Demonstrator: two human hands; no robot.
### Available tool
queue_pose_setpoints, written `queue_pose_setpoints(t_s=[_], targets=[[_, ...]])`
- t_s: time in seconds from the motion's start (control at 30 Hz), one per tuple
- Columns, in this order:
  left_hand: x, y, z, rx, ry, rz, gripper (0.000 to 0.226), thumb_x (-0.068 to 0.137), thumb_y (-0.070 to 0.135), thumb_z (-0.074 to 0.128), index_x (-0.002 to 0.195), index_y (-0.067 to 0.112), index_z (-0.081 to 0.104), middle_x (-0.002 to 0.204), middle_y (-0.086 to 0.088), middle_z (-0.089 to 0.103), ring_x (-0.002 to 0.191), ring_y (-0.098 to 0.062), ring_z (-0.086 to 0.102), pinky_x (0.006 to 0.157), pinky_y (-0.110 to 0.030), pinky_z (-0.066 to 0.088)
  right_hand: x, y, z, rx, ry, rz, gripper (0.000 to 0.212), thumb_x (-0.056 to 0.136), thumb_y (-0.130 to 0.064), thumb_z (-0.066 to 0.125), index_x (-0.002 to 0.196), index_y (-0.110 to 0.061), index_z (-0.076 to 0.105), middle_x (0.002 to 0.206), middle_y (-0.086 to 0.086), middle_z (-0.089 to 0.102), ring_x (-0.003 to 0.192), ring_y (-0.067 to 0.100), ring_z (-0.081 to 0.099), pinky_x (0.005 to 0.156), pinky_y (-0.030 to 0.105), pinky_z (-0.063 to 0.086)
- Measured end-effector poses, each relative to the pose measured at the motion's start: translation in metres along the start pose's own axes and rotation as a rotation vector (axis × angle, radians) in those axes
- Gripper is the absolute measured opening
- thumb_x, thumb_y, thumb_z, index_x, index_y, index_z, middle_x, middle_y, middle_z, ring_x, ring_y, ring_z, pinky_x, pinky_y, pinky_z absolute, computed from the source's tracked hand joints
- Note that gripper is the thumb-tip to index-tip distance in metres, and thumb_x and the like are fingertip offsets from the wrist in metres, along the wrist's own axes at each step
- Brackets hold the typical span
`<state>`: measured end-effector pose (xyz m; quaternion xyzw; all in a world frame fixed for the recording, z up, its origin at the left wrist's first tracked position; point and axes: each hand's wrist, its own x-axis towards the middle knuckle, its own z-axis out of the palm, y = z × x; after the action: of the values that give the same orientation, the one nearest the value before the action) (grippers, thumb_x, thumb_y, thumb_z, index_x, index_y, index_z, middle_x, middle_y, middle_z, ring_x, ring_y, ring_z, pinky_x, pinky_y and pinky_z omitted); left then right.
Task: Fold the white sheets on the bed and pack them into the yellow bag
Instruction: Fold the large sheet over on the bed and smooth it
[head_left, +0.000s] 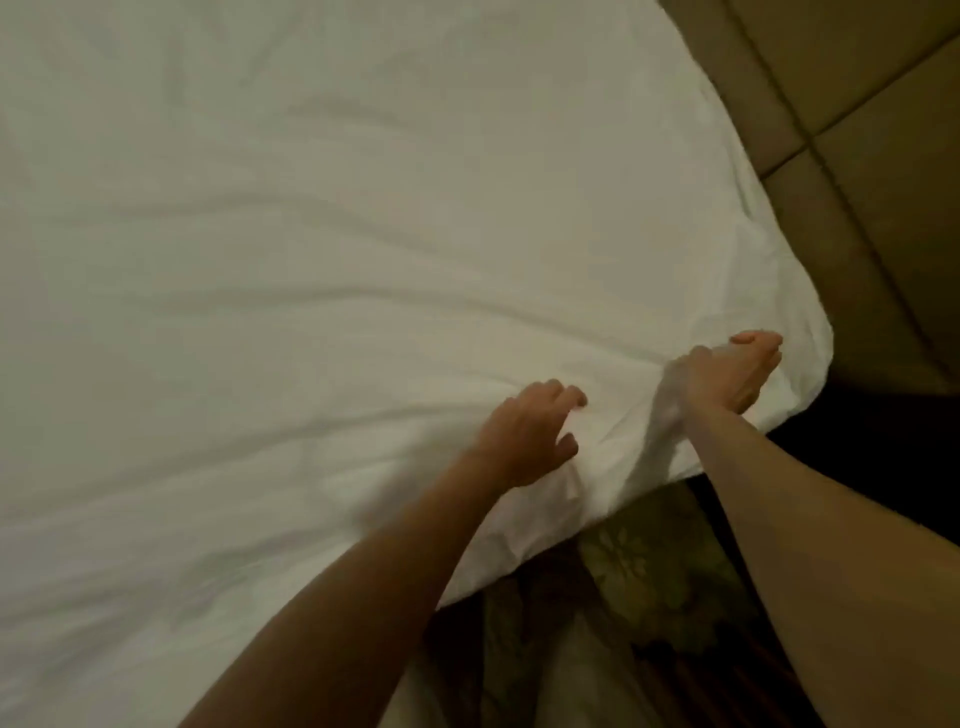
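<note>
Right hand (737, 374): fingers curled and closed around a gathered fold of the white cotton sheet (311, 234), close to the near right corner of the bed; a taut ridge of cloth ran from this grip down along the wrist. Left hand (530, 436): fingers bent, tips and thumb pressed into the same sheet just left of the right hand, bunching small creases beneath them; whether cloth was actually pinched between thumb and fingers could not be told, the frame being blurred there. Both forearms bare, extended from the lower edge of the view, the left crossing the near edge of the bed, the right passing over the dark gap beside it. Sheet: white, spread flat over nearly the whole bed, long shallow wrinkles fanning leftward from the two hands; its corner hung rounded over the mattress edge at right. Not folded. Below the near edge of the bed: a dark patterned fabric with pale leaf or flower shapes (649, 566), partly in shadow. Upper right: a tan padded surface with stitched square panels (841, 78), standing just beyond the bed's right side. Lighting dim and warm; detail soft throughout.
</note>
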<state>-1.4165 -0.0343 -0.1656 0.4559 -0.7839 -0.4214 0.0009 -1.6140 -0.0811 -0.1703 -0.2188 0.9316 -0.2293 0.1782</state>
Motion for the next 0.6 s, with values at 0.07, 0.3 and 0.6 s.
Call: queue_pose_setpoints(t_s=[0.07,0.3,0.6], targets=[[-0.015,-0.027,-0.013,-0.001,0.291,-0.042,0.049,0.079,0.026,0.045,0.124,0.009,0.057,0.124,-0.013,0.058,0.111,-0.033,0.056,0.081,-0.043,0.052,-0.02,-0.034,0.018,-0.038,-0.067,-0.243,0.031,0.081,0.0,0.052,0.098,-0.019,0.033,0.121,0.008,0.045,0.109,0.028,0.051,0.093,0.039,0.038],[-0.152,-0.139,-0.027,0.159,0.275,-0.472,0.082,0.069,0.034,0.076,0.138,0.021,0.032,0.149,-0.01,0.024,0.136,-0.028,0.022,0.102,-0.067,0.032,-0.201,-0.084,0.096,-0.35,-0.952,-1.111,0.023,0.084,-0.018,0.058,0.105,-0.012,0.053,0.11,0.007,0.05,0.102,0.026,0.05,0.086,0.041,0.042],[-0.32,-0.201,0.001,0.365,0.099,-0.667,0.075,0.028,0.023,0.086,0.095,0.021,0.052,0.093,-0.003,0.053,0.08,-0.028,0.053,0.049,-0.035,0.049,-0.351,-0.02,0.112,-1.038,-1.077,-1.6,0.04,0.087,-0.025,0.054,0.123,-0.011,0.043,0.125,0.012,0.044,0.113,0.031,0.045,0.089,0.042,0.04]])
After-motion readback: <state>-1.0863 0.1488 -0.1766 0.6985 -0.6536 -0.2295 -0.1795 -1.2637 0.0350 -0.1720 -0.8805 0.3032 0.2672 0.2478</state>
